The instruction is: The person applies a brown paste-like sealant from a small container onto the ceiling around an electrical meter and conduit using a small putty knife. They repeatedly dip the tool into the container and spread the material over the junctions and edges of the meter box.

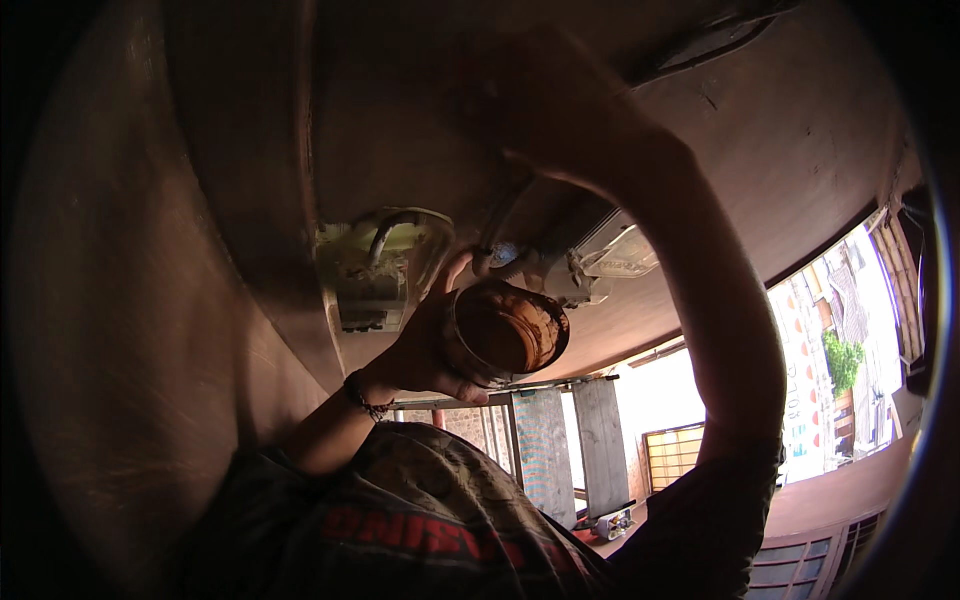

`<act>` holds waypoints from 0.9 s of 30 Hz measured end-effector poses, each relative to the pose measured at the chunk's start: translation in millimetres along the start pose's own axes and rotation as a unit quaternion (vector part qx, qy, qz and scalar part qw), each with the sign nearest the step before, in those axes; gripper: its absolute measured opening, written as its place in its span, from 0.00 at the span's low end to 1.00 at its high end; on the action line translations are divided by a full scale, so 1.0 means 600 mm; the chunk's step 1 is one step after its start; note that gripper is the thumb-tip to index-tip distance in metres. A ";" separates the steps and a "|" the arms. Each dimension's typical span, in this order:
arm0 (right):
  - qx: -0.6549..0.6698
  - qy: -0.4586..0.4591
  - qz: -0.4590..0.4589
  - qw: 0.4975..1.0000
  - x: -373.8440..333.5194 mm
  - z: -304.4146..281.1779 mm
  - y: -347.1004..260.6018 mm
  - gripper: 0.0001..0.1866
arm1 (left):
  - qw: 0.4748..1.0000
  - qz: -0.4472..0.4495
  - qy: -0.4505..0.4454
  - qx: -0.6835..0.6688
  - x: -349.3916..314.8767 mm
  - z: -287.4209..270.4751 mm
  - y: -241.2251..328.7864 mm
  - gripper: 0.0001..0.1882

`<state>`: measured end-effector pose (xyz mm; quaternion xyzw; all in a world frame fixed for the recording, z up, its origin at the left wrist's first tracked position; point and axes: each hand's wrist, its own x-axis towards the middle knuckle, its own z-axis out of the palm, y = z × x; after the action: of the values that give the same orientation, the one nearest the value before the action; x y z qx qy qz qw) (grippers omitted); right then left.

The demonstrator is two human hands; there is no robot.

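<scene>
My left hand (420,350) is wrapped round the side of an open round can (510,335). Brown, paint-like stuff coats the can's inner wall, and its mouth is tipped toward the view. A dark cord bracelet sits on my left wrist. My right arm is raised and bent, and its hand (560,115) is up against or close to a dark brown surface (400,110). Shadow and blur hide the right fingers, so I cannot make out whether they hold anything.
A pale fitting with a curved dark handle (385,240) and a whitish box-like fitting (620,255) are on the brown surface. Grey planks (600,440) stand beyond the can. At right is a bright opening with a green plant (842,360), above a paned window (795,570).
</scene>
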<state>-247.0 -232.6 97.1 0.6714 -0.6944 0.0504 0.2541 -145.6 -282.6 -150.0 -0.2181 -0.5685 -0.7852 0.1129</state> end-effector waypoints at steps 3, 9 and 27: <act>-0.046 0.044 -0.102 0.993 -0.002 0.011 -0.003 0.10 | 0.998 0.000 0.039 -0.039 -0.004 0.011 0.003 0.73; 0.113 -0.096 0.013 0.989 -0.020 0.055 -0.010 0.10 | 0.999 -0.006 0.030 -0.012 -0.001 0.014 0.010 0.67; 0.079 -0.078 0.009 0.994 -0.069 0.110 -0.009 0.06 | 0.999 -0.012 0.041 -0.006 -0.007 0.014 -0.001 0.80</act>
<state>-261.8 -223.0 20.9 0.6852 -0.7117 0.0547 0.1449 -140.6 -274.4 -150.4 -0.1798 -0.5614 -0.7979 0.1258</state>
